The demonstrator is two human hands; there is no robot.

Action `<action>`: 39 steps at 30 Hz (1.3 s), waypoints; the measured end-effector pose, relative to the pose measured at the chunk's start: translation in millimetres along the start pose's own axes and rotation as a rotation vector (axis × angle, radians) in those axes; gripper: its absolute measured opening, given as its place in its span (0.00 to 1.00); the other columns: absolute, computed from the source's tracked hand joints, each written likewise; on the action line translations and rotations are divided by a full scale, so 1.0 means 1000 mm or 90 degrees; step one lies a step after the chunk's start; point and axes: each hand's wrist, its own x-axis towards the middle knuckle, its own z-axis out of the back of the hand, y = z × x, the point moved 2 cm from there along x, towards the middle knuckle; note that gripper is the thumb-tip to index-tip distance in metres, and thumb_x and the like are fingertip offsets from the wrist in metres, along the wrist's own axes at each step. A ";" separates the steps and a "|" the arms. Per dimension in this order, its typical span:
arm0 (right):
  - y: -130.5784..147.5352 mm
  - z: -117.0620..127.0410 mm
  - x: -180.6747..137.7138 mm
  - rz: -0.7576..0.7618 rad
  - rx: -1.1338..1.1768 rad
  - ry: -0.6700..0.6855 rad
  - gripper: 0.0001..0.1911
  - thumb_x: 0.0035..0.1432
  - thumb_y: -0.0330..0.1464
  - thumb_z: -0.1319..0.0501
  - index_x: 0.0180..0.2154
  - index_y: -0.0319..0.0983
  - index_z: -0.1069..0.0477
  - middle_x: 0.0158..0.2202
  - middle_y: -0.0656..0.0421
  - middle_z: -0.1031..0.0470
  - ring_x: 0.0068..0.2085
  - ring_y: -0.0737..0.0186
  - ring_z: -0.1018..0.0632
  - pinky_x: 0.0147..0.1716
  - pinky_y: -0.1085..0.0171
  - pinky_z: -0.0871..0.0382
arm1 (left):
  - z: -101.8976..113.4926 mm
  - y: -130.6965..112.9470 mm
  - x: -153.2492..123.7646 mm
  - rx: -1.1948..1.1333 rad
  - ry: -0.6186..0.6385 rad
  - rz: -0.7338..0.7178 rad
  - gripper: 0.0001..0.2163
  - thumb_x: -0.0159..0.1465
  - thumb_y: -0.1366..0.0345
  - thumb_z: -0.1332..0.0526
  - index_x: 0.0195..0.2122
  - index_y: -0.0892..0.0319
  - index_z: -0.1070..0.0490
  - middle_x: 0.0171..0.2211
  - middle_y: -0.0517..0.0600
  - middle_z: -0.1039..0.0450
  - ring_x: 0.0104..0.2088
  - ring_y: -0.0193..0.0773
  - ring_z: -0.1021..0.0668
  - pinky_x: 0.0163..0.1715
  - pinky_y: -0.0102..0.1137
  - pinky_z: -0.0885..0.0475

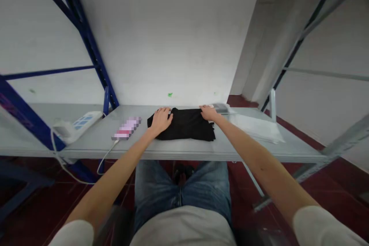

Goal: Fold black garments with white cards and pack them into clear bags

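Note:
A folded black garment (186,125) lies on the grey shelf board (173,148) in front of me. My left hand (160,120) rests on its left end, fingers curled over the fabric edge. My right hand (208,112) presses on its far right corner, fingers bent down onto the cloth. Both arms reach straight forward over my lap.
A phone (127,128) on a white cable lies left of the garment. A white power strip (77,124) sits further left. Clear plastic bags (255,127) lie to the right. Blue rack uprights (95,57) stand at left, grey ones (291,57) at right, and a white wall is behind.

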 end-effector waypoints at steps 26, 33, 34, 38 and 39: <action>0.005 0.036 -0.028 0.030 0.038 -0.131 0.12 0.64 0.24 0.43 0.47 0.39 0.27 0.49 0.52 0.23 0.50 0.53 0.25 0.47 0.61 0.34 | -0.044 0.023 0.085 -0.298 -0.072 0.022 0.23 0.56 0.76 0.45 0.53 0.56 0.33 0.43 0.51 0.20 0.44 0.41 0.18 0.49 0.38 0.24; 0.003 0.047 -0.072 0.167 -0.010 -0.025 0.11 0.58 0.24 0.38 0.43 0.40 0.25 0.48 0.52 0.23 0.49 0.53 0.24 0.42 0.63 0.35 | -0.004 0.028 0.037 -0.240 0.066 -0.215 0.16 0.55 0.75 0.46 0.40 0.54 0.25 0.40 0.48 0.19 0.42 0.42 0.18 0.48 0.37 0.25; 0.005 0.047 -0.077 0.167 -0.018 -0.010 0.10 0.58 0.25 0.38 0.42 0.40 0.25 0.48 0.52 0.23 0.50 0.53 0.23 0.42 0.63 0.34 | 0.000 0.027 0.027 -0.188 0.095 -0.243 0.16 0.56 0.75 0.46 0.40 0.54 0.25 0.40 0.49 0.19 0.42 0.43 0.18 0.48 0.37 0.25; 0.019 0.049 -0.089 0.152 -0.039 0.031 0.10 0.60 0.29 0.38 0.44 0.40 0.24 0.50 0.50 0.24 0.52 0.48 0.23 0.45 0.60 0.31 | 0.010 0.025 0.002 -0.084 0.134 -0.288 0.17 0.60 0.76 0.47 0.44 0.54 0.24 0.43 0.51 0.19 0.48 0.45 0.19 0.54 0.38 0.28; 0.023 0.050 -0.090 0.144 -0.047 0.037 0.11 0.61 0.29 0.37 0.45 0.40 0.24 0.52 0.49 0.24 0.53 0.46 0.23 0.47 0.58 0.30 | 0.011 0.026 -0.001 -0.089 0.135 -0.287 0.18 0.61 0.76 0.48 0.46 0.54 0.25 0.44 0.51 0.19 0.49 0.44 0.19 0.55 0.38 0.28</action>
